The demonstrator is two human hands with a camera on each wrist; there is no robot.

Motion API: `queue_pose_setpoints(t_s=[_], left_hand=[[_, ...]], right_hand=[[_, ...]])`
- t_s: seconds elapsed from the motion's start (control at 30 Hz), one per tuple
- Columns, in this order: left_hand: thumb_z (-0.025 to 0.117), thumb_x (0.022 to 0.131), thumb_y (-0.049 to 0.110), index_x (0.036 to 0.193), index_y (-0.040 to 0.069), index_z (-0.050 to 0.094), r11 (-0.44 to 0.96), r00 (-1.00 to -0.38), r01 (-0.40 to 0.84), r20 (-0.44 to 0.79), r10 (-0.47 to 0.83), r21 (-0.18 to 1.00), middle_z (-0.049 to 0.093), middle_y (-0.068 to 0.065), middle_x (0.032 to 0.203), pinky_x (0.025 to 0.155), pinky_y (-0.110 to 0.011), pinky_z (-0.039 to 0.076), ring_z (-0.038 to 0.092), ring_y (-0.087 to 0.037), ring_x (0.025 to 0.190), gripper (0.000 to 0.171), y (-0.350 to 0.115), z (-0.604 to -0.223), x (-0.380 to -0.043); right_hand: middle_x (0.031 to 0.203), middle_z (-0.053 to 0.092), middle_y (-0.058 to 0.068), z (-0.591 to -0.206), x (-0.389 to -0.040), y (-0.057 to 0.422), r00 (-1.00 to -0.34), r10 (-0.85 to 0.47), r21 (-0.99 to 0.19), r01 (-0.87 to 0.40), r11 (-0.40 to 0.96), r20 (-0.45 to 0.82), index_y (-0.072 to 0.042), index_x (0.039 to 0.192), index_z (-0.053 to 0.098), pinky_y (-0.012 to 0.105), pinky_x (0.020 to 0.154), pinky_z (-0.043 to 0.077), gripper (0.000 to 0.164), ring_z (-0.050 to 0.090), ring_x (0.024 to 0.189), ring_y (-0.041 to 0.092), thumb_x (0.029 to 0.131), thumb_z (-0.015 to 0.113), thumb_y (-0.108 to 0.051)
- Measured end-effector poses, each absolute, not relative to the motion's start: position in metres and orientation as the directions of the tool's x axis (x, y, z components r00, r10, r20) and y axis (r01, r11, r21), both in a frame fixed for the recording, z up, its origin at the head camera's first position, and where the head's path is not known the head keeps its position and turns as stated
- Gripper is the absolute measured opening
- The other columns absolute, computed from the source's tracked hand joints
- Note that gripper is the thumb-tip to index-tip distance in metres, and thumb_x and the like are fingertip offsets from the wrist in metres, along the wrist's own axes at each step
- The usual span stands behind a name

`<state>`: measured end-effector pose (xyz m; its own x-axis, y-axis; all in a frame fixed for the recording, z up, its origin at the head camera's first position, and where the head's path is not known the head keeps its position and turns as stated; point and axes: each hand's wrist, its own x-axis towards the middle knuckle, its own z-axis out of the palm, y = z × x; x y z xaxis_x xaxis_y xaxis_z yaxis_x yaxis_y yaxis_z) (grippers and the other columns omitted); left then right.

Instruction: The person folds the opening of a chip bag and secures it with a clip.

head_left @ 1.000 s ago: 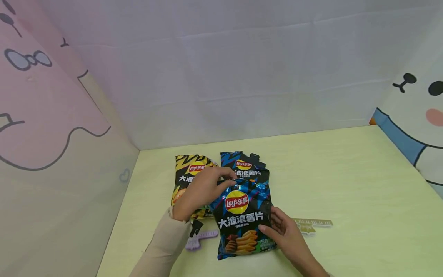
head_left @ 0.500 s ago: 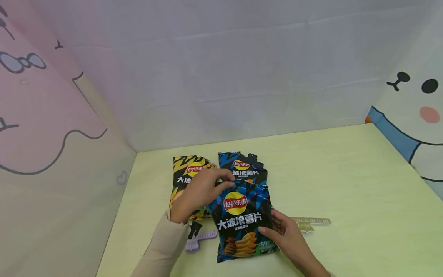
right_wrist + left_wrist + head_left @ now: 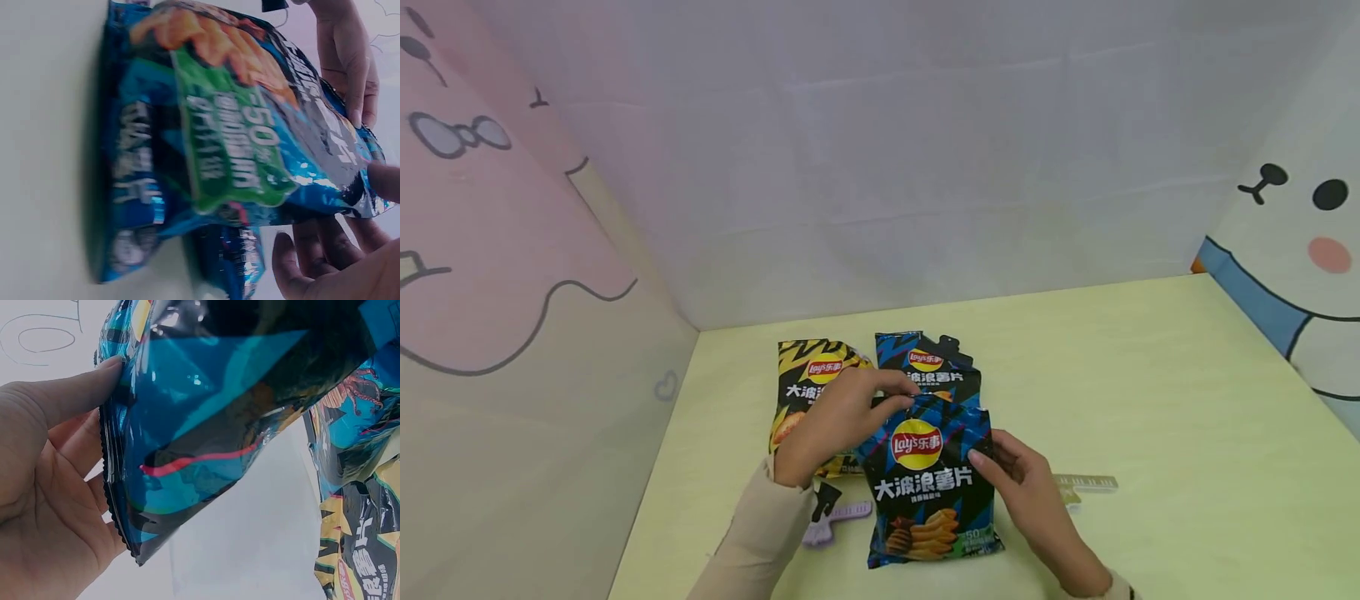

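Observation:
A blue-and-black Lay's chip bag (image 3: 925, 492) is held tilted up at the front of the table, its printed face toward me. At its top edge my left hand (image 3: 842, 412) pinches the seal between thumb and fingers; the left wrist view shows the thumb on the crimped edge of the bag (image 3: 187, 406). My right hand (image 3: 1033, 496) grips the upper right side, thumb on the front, fingers behind. In the right wrist view that hand's curled fingers (image 3: 312, 250) show under the bag's edge. Behind it lies a second blue chip bag (image 3: 928, 367), partly covered.
A yellow-and-black chip bag (image 3: 797, 387) lies at the left, partly behind the left hand. A purple clip (image 3: 831, 521) with a ruler-like arm and a black piece (image 3: 825, 502) lie below it. An olive clip (image 3: 1086, 482) sits right of the right hand. A black clip (image 3: 951, 346) shows at the back.
My right hand has slid up along the right side of the blue bag, from its lower part to its upper part. The left hand keeps its pinch on the top edge.

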<state>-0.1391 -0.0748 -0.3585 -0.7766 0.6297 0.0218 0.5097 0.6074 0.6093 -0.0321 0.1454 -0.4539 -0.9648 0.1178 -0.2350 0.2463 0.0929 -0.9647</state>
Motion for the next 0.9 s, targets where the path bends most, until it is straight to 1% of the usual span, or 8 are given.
queue_pose_setpoints(t_s=[0.1,0.17,0.27,0.37,0.43,0.53,0.7,0.9], left_hand=[[0.063,0.100,0.020,0.113,0.018,0.076,0.584,-0.760,0.517,0.021,0.650,0.626,0.077,0.001,0.112,0.087,-0.039,0.059,0.070,-0.012,0.091,0.018,-0.0758,-0.3597,-0.1388],[0.061,0.101,0.019,0.115,0.018,0.075,0.570,-0.748,0.526,0.025,0.663,0.632,0.077,0.001,0.113,0.085,-0.033,0.058,0.069,-0.009,0.088,0.020,-0.0767,-0.3598,-0.1387],[0.060,0.102,0.018,0.117,0.019,0.074,0.555,-0.736,0.536,0.030,0.676,0.636,0.076,0.002,0.114,0.075,-0.024,0.052,0.060,-0.005,0.071,0.021,-0.0781,-0.3596,-0.1389],[0.059,0.102,0.016,0.120,0.019,0.074,0.547,-0.733,0.539,0.037,0.680,0.641,0.077,0.001,0.113,0.064,-0.022,0.044,0.045,-0.005,0.056,0.023,-0.0788,-0.3583,-0.1393],[0.059,0.102,0.015,0.121,0.020,0.073,0.548,-0.735,0.537,0.038,0.677,0.641,0.076,0.001,0.113,0.060,-0.022,0.041,0.038,-0.006,0.052,0.024,-0.0791,-0.3576,-0.1394],[0.060,0.102,0.015,0.121,0.022,0.073,0.554,-0.744,0.531,0.040,0.667,0.641,0.076,0.002,0.117,0.059,-0.022,0.042,0.037,-0.004,0.051,0.025,-0.0793,-0.3575,-0.1391],[0.060,0.101,0.016,0.119,0.024,0.074,0.559,-0.758,0.516,0.042,0.651,0.649,0.076,0.003,0.115,0.057,-0.021,0.039,0.036,-0.005,0.051,0.024,-0.0801,-0.3589,-0.1387],[0.060,0.101,0.015,0.116,0.024,0.075,0.555,-0.760,0.510,0.044,0.648,0.657,0.076,0.004,0.114,0.054,-0.021,0.037,0.035,-0.004,0.050,0.023,-0.0816,-0.3609,-0.1387]], right_hand=[[0.118,0.072,0.001,-0.4527,-0.0360,0.1469,-0.966,0.176,-0.977,0.203,0.067,-0.189,-0.007,0.126,0.067,0.017,0.089,0.055,0.032,0.068,0.100,0.010,0.100,0.064,-0.025],[0.109,0.074,-0.008,-0.4530,-0.0371,0.1480,-0.963,0.224,-0.985,0.167,0.053,-0.151,-0.005,0.123,0.068,0.016,0.087,0.055,0.029,0.069,0.096,0.006,0.100,0.064,-0.022],[0.101,0.074,-0.018,-0.4539,-0.0378,0.1496,-0.957,0.273,-0.994,0.109,0.031,-0.096,-0.001,0.121,0.069,0.016,0.084,0.057,0.027,0.071,0.092,0.003,0.099,0.064,-0.016],[0.097,0.075,-0.017,-0.4540,-0.0384,0.1508,-0.959,0.278,-0.998,0.062,0.020,-0.054,0.002,0.120,0.069,0.017,0.083,0.058,0.027,0.072,0.089,0.003,0.099,0.065,-0.015],[0.096,0.076,-0.015,-0.4535,-0.0390,0.1513,-0.961,0.272,-0.999,0.049,0.021,-0.041,0.002,0.119,0.069,0.018,0.082,0.058,0.027,0.072,0.088,0.004,0.098,0.066,-0.014],[0.093,0.076,-0.014,-0.4525,-0.0400,0.1517,-0.962,0.270,-0.998,0.049,0.039,-0.037,0.001,0.118,0.069,0.017,0.082,0.058,0.026,0.072,0.087,0.004,0.098,0.067,-0.014],[0.089,0.075,-0.015,-0.4517,-0.0415,0.1521,-0.958,0.284,-0.998,0.044,0.044,-0.030,0.003,0.116,0.070,0.017,0.080,0.058,0.024,0.071,0.084,0.003,0.096,0.068,-0.010],[0.092,0.076,-0.014,-0.4536,-0.0408,0.1531,-0.961,0.275,-1.000,0.007,0.011,-0.004,0.006,0.116,0.069,0.017,0.079,0.059,0.025,0.071,0.084,0.003,0.096,0.068,-0.008]])
